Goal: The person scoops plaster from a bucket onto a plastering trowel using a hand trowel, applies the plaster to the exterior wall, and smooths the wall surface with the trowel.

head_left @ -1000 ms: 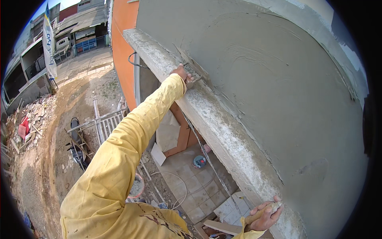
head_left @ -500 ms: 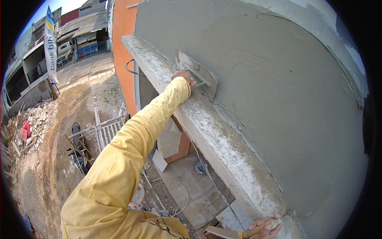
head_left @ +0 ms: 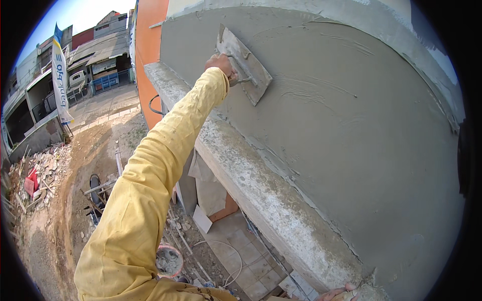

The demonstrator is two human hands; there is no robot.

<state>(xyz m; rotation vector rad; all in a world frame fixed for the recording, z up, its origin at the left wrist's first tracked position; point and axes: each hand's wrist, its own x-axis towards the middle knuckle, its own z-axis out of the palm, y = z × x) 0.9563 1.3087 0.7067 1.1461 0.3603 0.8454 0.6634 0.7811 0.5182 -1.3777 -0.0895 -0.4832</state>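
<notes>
My left hand [head_left: 221, 64], at the end of a yellow sleeve, is stretched up and shut on the handle of a flat plastering trowel [head_left: 246, 62]. The trowel blade lies against the wet grey plaster of the wall [head_left: 351, 130], above a rough concrete ledge [head_left: 261, 190]. Curved trowel marks run through the plaster to the right of the blade. Only the fingertips of my right hand [head_left: 337, 292] show at the bottom edge, by the near end of the ledge; what they hold is hidden.
Far below lie a tiled floor [head_left: 241, 256], a round tub of mortar [head_left: 169, 261], loose boards and a hose. An orange wall [head_left: 148, 60] adjoins the plastered one. A dirt yard, a rubble pile [head_left: 35, 175], a banner [head_left: 60, 85] and buildings are at the left.
My left hand has carried the trowel up from the ledge's top edge onto the wall face. My right hand has slipped lower, almost out of the picture.
</notes>
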